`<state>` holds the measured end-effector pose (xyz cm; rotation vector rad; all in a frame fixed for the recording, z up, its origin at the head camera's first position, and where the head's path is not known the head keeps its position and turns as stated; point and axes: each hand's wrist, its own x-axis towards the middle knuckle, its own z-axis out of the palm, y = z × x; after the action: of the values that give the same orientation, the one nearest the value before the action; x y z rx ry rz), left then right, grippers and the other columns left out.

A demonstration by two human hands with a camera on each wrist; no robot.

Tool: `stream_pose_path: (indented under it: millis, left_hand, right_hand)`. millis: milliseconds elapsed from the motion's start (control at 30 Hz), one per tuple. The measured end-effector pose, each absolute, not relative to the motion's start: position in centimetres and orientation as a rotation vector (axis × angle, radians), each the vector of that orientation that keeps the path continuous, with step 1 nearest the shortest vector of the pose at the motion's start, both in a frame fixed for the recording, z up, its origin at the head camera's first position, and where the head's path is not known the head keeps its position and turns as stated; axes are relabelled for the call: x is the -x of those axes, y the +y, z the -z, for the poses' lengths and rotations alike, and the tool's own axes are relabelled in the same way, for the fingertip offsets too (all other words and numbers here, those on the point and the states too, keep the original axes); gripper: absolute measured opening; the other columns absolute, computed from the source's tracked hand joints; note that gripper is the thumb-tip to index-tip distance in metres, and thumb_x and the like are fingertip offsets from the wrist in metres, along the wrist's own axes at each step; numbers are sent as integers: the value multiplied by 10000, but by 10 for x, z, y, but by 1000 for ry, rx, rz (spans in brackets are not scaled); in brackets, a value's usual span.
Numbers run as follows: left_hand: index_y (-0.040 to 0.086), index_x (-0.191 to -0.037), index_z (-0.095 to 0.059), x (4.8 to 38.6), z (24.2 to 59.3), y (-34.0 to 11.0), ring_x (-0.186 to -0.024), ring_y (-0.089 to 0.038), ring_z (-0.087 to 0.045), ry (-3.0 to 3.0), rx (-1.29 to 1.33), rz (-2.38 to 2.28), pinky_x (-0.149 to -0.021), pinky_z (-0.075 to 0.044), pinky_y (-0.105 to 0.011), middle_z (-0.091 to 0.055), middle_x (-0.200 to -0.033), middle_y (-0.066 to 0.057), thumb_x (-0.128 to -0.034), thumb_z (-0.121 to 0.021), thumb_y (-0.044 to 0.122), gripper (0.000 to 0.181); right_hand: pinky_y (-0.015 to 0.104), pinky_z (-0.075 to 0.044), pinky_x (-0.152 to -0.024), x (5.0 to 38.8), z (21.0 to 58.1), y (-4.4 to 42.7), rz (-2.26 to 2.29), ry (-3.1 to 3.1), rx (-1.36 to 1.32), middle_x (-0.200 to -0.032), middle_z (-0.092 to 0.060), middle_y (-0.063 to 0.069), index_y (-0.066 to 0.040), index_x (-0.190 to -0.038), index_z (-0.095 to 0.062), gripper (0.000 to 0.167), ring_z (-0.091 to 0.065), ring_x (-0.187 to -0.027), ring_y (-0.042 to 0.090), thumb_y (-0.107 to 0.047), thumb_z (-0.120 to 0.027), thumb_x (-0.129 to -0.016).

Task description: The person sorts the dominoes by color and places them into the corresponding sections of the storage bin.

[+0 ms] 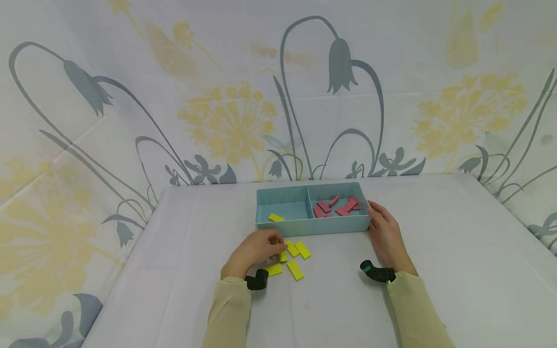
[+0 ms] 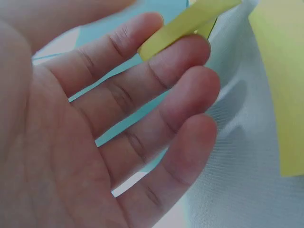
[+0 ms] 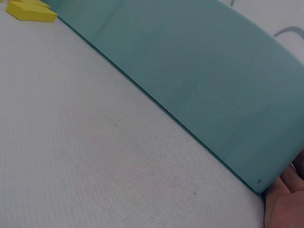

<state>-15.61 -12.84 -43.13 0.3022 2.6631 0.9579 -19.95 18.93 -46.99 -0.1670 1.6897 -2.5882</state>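
A pale blue two-compartment box (image 1: 285,227) stands on the table, with several red blocks (image 1: 349,204) in its right compartment and one yellow block (image 1: 276,217) in its left. Just in front of it, my left hand (image 1: 256,249) pinches a yellow block (image 2: 183,26) at the tips of thumb and index finger; the thumb tip is out of frame in the left wrist view. Several loose yellow blocks (image 1: 295,270) lie around that hand. My right hand (image 1: 386,236) grips the box's right end, its fingers (image 3: 287,190) against the end wall near the front corner.
A white cloth (image 1: 330,309) covers the table. Behind the box rises a flower-printed cloth backdrop (image 1: 313,121), which also runs along both sides. Each wrist wears a black strap device (image 1: 378,273).
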Motion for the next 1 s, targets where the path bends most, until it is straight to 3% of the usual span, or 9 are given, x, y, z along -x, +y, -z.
stream_pose_path:
  millis: [233, 533, 767, 1000]
  left_hand:
    - [209, -826, -602, 158, 431, -129, -720, -139, -504, 2664, -304, -1002, -631, -431, -271, -555, -765, 45, -854, -540, 446, 246]
    - [161, -797, -527, 158, 429, -132, -624, -144, -513, 2674, -322, -1038, -582, -409, -285, -532, -701, 7, -833, -613, 271, 144]
    - [145, -865, -539, 158, 428, -133, -594, -152, -494, 2678, -354, -1082, -558, -400, -276, -493, -689, -15, -827, -566, 149, 47]
    - [163, -904, -610, 158, 429, -135, -595, -159, -503, 2667, -369, -1121, -563, -425, -278, -505, -720, -16, -836, -512, 130, 124]
  right_hand:
    - [248, -249, -1040, 199, 469, 189, 2583, 1696, 153, -1432, -149, 124, -7, -1389, -198, 537, -176, -1306, 234, -227, -420, -953]
    - [232, -270, -1027, 199, 469, 189, 2578, 1693, 134, -1434, -152, 119, -17, -1392, -197, 540, -190, -1301, 225, -231, -424, -951]
    - [239, -272, -1026, 201, 470, 189, 2566, 1720, 106, -1428, -170, 97, -27, -1388, -206, 537, -210, -1295, 209, -243, -427, -949]
    - [251, -248, -1039, 201, 470, 190, 2574, 1703, 92, -1431, -166, 95, -33, -1390, -214, 539, -195, -1302, 211, -241, -436, -946]
